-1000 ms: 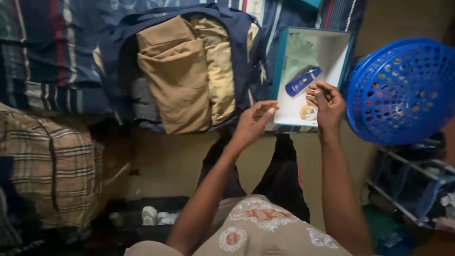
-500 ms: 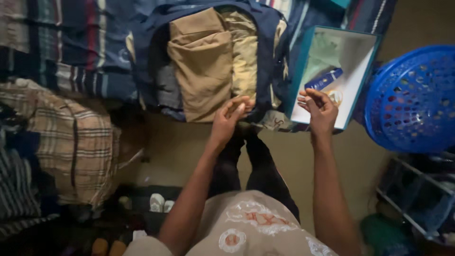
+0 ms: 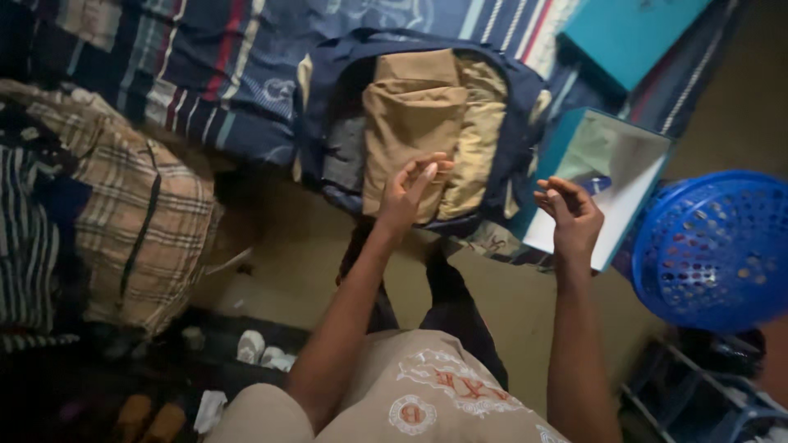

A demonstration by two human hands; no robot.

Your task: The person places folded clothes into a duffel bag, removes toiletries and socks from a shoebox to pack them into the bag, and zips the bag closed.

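Open bag (image 3: 427,131), navy, on the edge of a striped bed cover (image 3: 230,74), flap thrown back so the folded clothes show: a tan folded garment (image 3: 410,123) on top in the middle, a paler yellow piece (image 3: 476,148) beside it on the right, a grey layer (image 3: 343,156) tucked at the left. Stacked flat and side by side, likely to fill the bag evenly.

Left hand (image 3: 406,193) over the lower edge of the tan garment, fingers (image 3: 427,171) spread and slightly curled, gripping nothing; touching the cloth or just above it, hard to tell.

Right hand (image 3: 574,217) raised in front of a shallow teal box (image 3: 611,176), fingers (image 3: 558,195) loosely bent toward the thumb, seemingly empty, though anything small pinched there would not show. Inside the box, white lining, a pale green cloth and part of a blue bottle (image 3: 597,182), mostly hidden behind the hand. Box tipped against the bed edge just right of the bag, open side up and within reach.

Teal lid (image 3: 628,33) lying apart, higher on the bed. Blue perforated basket (image 3: 714,246) at the far right, near the box. Large checked bag (image 3: 131,221) at the left on the floor side, zipped, well apart from both hands.
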